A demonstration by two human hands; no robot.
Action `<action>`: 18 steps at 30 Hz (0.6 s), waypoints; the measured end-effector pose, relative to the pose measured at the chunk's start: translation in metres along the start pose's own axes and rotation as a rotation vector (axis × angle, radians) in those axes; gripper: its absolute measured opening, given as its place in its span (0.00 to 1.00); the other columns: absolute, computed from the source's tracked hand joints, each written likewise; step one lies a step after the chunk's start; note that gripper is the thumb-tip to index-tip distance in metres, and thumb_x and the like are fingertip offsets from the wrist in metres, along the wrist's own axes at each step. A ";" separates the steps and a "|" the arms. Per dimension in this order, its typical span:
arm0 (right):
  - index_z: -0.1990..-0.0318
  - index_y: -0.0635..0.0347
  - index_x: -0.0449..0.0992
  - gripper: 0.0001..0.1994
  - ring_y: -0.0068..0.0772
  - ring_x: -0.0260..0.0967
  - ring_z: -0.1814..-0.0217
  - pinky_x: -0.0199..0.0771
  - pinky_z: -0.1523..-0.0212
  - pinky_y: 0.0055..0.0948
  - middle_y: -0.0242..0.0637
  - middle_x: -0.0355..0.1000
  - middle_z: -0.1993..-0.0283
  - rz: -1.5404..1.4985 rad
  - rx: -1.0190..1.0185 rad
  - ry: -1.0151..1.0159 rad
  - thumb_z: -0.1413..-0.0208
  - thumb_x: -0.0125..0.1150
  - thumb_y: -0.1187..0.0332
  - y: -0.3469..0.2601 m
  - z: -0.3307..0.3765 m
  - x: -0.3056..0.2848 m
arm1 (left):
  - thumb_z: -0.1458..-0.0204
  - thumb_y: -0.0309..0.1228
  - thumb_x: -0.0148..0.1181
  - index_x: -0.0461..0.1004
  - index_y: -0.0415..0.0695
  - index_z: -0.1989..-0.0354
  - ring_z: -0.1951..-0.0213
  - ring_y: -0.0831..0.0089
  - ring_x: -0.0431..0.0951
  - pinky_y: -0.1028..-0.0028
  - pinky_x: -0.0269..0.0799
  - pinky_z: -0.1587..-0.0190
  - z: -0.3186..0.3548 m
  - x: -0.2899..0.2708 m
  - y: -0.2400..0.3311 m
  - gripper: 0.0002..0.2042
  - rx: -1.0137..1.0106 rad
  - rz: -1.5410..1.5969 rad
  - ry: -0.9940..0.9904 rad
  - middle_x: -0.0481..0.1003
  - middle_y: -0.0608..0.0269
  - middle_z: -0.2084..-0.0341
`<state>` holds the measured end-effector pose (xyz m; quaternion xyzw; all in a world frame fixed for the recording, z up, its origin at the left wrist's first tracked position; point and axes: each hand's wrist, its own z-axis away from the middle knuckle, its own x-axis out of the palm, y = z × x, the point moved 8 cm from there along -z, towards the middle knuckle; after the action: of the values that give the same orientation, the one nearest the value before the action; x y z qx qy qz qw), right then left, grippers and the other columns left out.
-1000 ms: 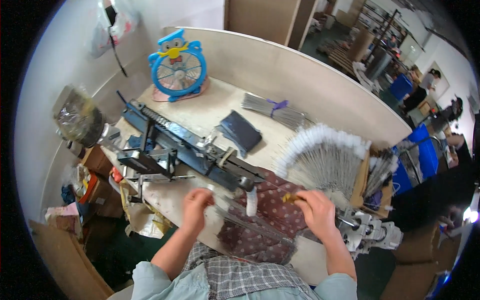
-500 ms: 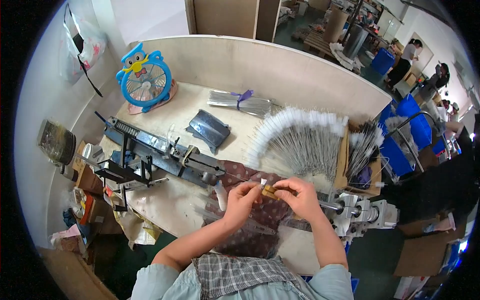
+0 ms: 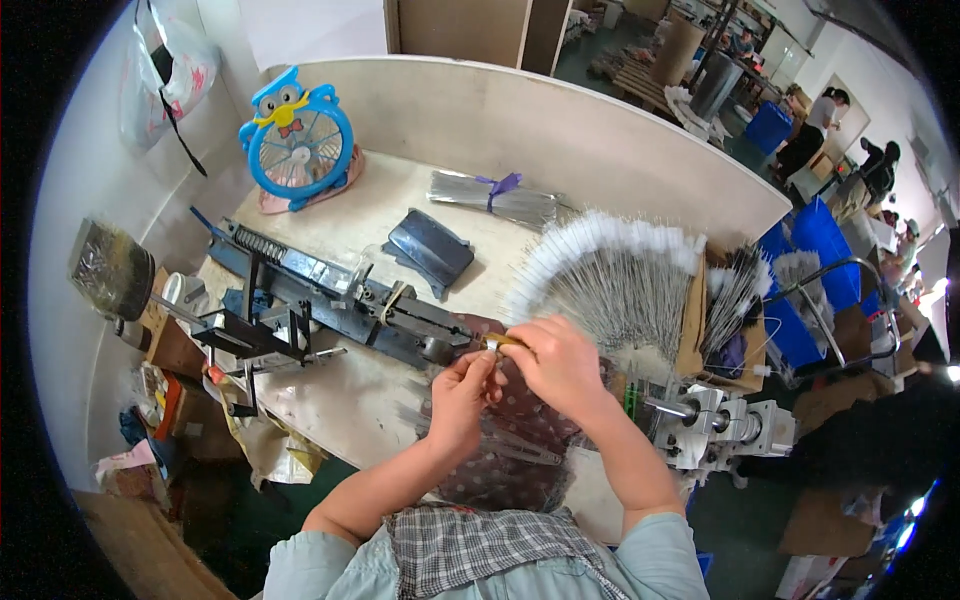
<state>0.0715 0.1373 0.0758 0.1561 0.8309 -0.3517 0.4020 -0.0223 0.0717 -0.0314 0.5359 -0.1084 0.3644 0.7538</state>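
Observation:
My right hand (image 3: 560,365) is closed on a small brass-coloured piece (image 3: 506,340), just right of the end of a long metal bench fixture (image 3: 405,312). Below and to the left, my left hand (image 3: 464,398) has its thumb and finger pinched at a small whitish bit (image 3: 491,346) touching the brass piece; its kind is too small to tell. Under both hands lies a brown dotted cloth (image 3: 535,425), with thin wires in clear plastic (image 3: 520,452) on it.
A fan of white-tipped wire brushes (image 3: 610,270) stands behind my right hand, beside a cardboard box (image 3: 692,320) of more. A white clamp-like machine (image 3: 730,430) sits at right. Further back are a tied wire bundle (image 3: 500,195), dark plates (image 3: 432,248) and a blue fan (image 3: 300,152).
Both hands have shifted left, the right one further and slightly up, bringing the brass-coloured piece to the fixture's end. The view has tilted slightly.

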 end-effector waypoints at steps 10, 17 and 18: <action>0.66 0.58 0.79 0.11 0.40 0.69 0.63 0.69 0.64 0.35 0.37 0.75 0.68 -0.165 0.306 -0.195 0.53 0.62 0.62 0.016 0.005 0.011 | 0.38 0.44 0.42 0.70 0.38 0.59 0.68 0.75 0.75 0.75 0.70 0.61 -0.001 0.004 0.004 0.19 -0.075 -0.065 -0.098 0.75 0.61 0.72; 0.62 0.55 0.77 0.16 0.32 0.66 0.58 0.62 0.56 0.33 0.28 0.72 0.64 0.172 -0.001 0.116 0.62 0.67 0.63 -0.026 0.006 0.004 | 0.40 0.45 0.43 0.68 0.44 0.58 0.57 0.71 0.73 0.68 0.66 0.52 0.000 0.005 0.003 0.17 -0.003 0.184 -0.014 0.73 0.63 0.62; 0.62 0.54 0.76 0.17 0.30 0.66 0.58 0.60 0.55 0.33 0.26 0.72 0.65 0.172 0.009 0.141 0.62 0.67 0.64 -0.026 0.009 0.004 | 0.40 0.43 0.44 0.68 0.44 0.58 0.58 0.72 0.73 0.68 0.67 0.52 0.004 0.007 0.005 0.15 0.004 0.211 -0.017 0.73 0.64 0.62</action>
<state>0.0598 0.1131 0.0807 0.2531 0.8390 -0.3079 0.3705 -0.0201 0.0721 -0.0227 0.5260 -0.1700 0.4375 0.7092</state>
